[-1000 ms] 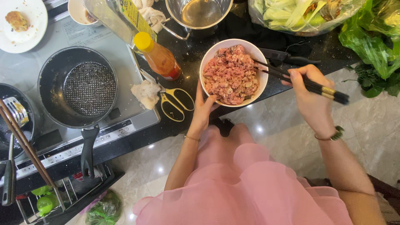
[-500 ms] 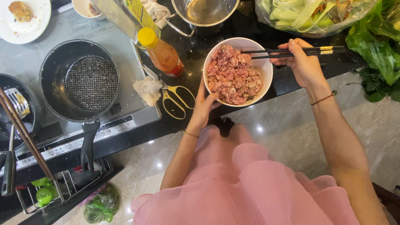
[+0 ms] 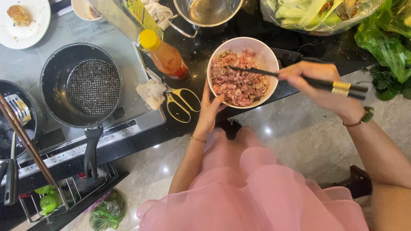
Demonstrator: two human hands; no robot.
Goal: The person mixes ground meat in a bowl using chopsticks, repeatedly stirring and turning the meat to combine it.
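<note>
The left hand [image 3: 209,112] was cupped against the near side of a round white ceramic bowl [image 3: 261,48], fingers curled under its wall and thumb up by the rim, steadying it at the edge of the glossy black stone bench [image 3: 201,55]. The bowl held pink minced meat [image 3: 239,81], coarse and clumpy, flecked with paler bits. The right hand [image 3: 319,83] was closed around a pair of slim dark chopsticks with a gold band [image 3: 299,79]; their tips reached over the rim and rested in the meat.

Just left of the bowl lay yellow-handled metal scissors [image 3: 182,100], partly under a crumpled greyish cloth [image 3: 150,92]. Beside them stood a plastic bottle of orange sauce with a yellow cap [image 3: 165,55], leaning. A round black frying pan with a dimpled non-stick base [image 3: 83,85] sat on a flat silver induction hob [image 3: 120,124], its long handle pointing toward the person.

A shiny steel pot [image 3: 209,10] was cut off by the top edge, as were a clear plastic bag of pale green vegetables [image 3: 317,15] and a white plate holding a browned morsel [image 3: 21,21]. Leafy greens [image 3: 385,47] ran out of view at the right. A second dark pan [image 3: 17,115] at the left edge was only partly visible, crossed by long wooden sticks. A ruffled pink skirt [image 3: 252,192] hid the floor below.
</note>
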